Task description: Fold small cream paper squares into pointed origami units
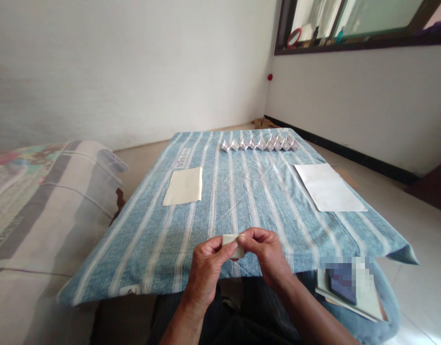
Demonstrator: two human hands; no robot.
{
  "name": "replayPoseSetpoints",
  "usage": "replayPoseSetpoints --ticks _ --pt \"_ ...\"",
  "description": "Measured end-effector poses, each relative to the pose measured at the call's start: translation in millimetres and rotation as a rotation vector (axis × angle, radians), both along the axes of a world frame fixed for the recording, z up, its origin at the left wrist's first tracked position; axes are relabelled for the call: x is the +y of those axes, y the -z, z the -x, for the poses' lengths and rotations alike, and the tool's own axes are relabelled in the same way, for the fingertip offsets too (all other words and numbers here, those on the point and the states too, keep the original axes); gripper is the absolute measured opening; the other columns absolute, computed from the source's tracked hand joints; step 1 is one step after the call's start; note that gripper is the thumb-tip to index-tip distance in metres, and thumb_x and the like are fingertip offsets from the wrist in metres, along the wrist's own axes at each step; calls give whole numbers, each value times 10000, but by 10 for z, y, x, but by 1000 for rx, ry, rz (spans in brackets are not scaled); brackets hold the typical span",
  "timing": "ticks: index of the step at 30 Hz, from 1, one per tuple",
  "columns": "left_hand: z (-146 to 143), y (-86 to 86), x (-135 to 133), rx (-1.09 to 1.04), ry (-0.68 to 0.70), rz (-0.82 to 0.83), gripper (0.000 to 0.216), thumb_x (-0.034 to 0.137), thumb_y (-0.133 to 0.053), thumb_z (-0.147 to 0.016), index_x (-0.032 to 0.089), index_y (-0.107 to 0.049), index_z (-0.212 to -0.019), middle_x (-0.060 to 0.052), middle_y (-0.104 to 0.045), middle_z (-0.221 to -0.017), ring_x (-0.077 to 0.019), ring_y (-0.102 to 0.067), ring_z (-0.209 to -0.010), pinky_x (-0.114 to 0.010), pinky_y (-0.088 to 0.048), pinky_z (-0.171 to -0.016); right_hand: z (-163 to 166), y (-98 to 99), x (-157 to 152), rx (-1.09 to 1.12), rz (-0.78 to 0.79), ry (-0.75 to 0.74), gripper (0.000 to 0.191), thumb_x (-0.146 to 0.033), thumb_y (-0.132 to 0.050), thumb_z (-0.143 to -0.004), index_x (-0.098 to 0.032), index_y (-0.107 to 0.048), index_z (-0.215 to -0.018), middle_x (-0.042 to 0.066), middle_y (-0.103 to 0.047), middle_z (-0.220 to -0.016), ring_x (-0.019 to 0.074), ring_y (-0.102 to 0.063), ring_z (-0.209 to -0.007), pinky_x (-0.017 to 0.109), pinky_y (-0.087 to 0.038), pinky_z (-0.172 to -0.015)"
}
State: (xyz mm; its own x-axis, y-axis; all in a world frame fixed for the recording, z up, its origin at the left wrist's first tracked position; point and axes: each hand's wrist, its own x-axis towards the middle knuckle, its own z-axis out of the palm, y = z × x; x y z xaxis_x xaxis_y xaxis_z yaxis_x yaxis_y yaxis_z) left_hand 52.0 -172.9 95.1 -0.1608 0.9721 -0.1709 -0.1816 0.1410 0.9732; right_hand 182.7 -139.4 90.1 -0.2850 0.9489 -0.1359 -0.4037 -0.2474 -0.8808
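My left hand [208,268] and my right hand [265,256] meet over the near edge of a blue striped cloth [242,191]. Both pinch one small folded piece of pale paper [231,242] between thumbs and fingers. A cream sheet [183,186] lies flat on the left of the cloth. A larger white sheet [328,187] lies on the right. Along the far edge stands a row of several small folded paper shapes [259,143].
A patterned cushion or mattress [37,206] lies at the left. At my right knee rests a dark phone [342,285] on some papers. White walls, a dark skirting and a window ledge [349,43] bound the tiled floor.
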Motion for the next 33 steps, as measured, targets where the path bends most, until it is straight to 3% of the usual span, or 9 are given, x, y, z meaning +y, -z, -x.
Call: replayPoseSetpoints --ticks 6,17,20,23,28,33 --pt "6 -10 -1 -8 16 -2 233 367 -796 -687 153 -756 -770 -16 -699 -666 -157 -616 -667 -240 -487 -652 -10 19 7 -14 -16 10 252 -385 -792 -666 -165 -688 -603 -16 -582 -510 130 -526 -531 276 -412 -593" --pt "25 -48 12 103 -76 -7 239 382 -798 -663 153 -732 -684 -2 -671 -619 -152 -590 -612 -234 -464 -597 3 8 -10 -31 -39 13 207 -359 -798 -650 -181 -705 -597 -18 -586 -557 111 -479 -549 252 -406 -581" --pt "27 -74 -3 133 -99 -26 233 369 -790 -664 159 -736 -749 -5 -678 -645 -159 -602 -611 -241 -475 -588 -4 35 -3 -39 -49 8 226 -372 -798 -658 -178 -698 -598 -19 -583 -547 110 -475 -538 252 -399 -575" --pt "74 -122 -11 313 -110 -155 212 312 -769 -685 191 -739 -857 -12 -705 -736 -178 -637 -668 -255 -504 -628 -28 69 10 -70 -100 -1 230 -383 -790 -684 -176 -705 -631 -15 -594 -565 115 -491 -551 253 -396 -580" --pt "195 -199 -1 742 0 -525 67 196 -663 -782 226 -718 -807 -43 -722 -884 -203 -671 -857 -287 -511 -813 -81 66 26 -219 -307 23 219 -389 -743 -758 -186 -725 -677 15 -634 -659 149 -547 -639 278 -425 -626" --pt "231 -200 7 876 18 -584 76 202 -621 -824 226 -692 -836 -62 -724 -930 -216 -680 -899 -308 -523 -830 -88 24 11 -345 -494 48 202 -366 -692 -825 -208 -741 -710 23 -655 -709 160 -577 -675 290 -446 -655"
